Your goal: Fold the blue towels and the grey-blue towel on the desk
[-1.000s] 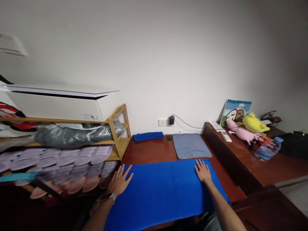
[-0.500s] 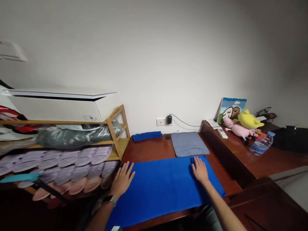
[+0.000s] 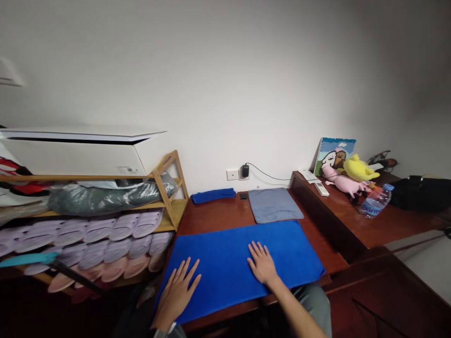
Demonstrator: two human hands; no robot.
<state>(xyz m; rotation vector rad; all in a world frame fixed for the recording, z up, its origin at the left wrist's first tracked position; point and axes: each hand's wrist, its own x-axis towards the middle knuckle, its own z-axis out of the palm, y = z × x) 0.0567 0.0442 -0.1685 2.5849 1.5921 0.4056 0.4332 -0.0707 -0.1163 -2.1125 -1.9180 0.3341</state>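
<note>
A bright blue towel [image 3: 225,267] lies spread flat over the front of the reddish-brown desk [image 3: 211,218], its near edge close to the desk's front. My left hand [image 3: 179,286] rests palm down on the towel's left part, fingers stretched out. Flat on the towel right of its middle is my right hand [image 3: 262,264], fingers a little apart. Neither hand grips anything. Behind the towel lies a folded grey-blue cloth [image 3: 275,205]. A rolled or folded blue cloth [image 3: 213,195] sits at the back left, against the wall.
Left stands a wooden rack [image 3: 172,197] with a white box [image 3: 77,155] and rows of slippers [image 3: 120,227]. On the raised desk at right are plush toys [image 3: 347,180], a plastic bottle [image 3: 375,202], a white remote [image 3: 321,189] and a black bag [image 3: 421,192]. A charger [image 3: 245,170] is plugged in.
My right hand has slid left and nearer over the towel, away from its far right corner. My left hand has moved slightly nearer and right. The view has shifted a little.
</note>
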